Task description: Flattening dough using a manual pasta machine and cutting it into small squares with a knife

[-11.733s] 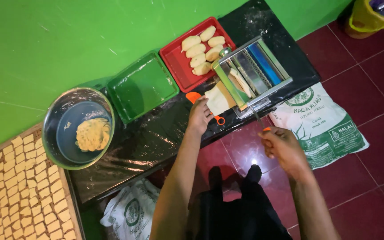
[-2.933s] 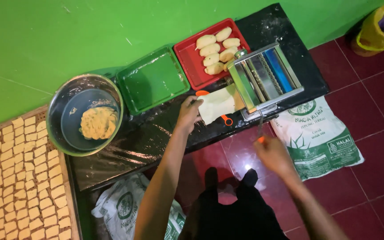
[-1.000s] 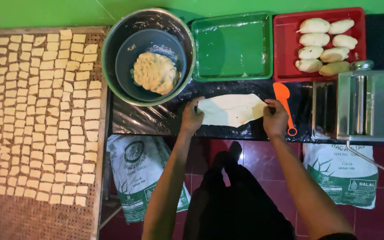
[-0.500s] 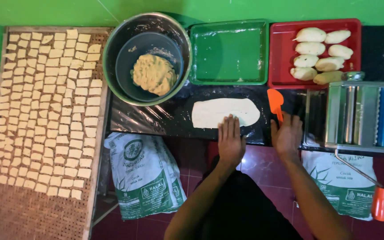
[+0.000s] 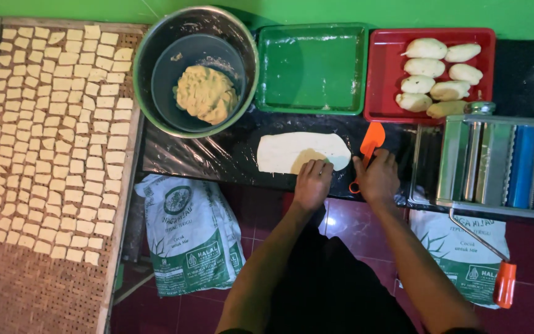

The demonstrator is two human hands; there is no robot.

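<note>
Your left hand (image 5: 312,184) now presses fingertips on the dough sheet (image 5: 301,151) at the worktop's front edge. Your right hand (image 5: 376,178) has closed on the orange scraper (image 5: 369,143): cutting looks next.

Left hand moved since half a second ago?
Yes. The left hand has gone up from the table's near edge onto the dough sheet, toward the green tray; its fingers now rest on the sheet.

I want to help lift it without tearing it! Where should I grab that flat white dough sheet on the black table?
Probably by its two short ends, one hand each, coming from the near table edge. The flat white dough sheet lies long from left to right and looks thin, so a one-point grip would likely stretch it. The left hand already rests on its near edge; the right hand is on the orange spatula.
</note>
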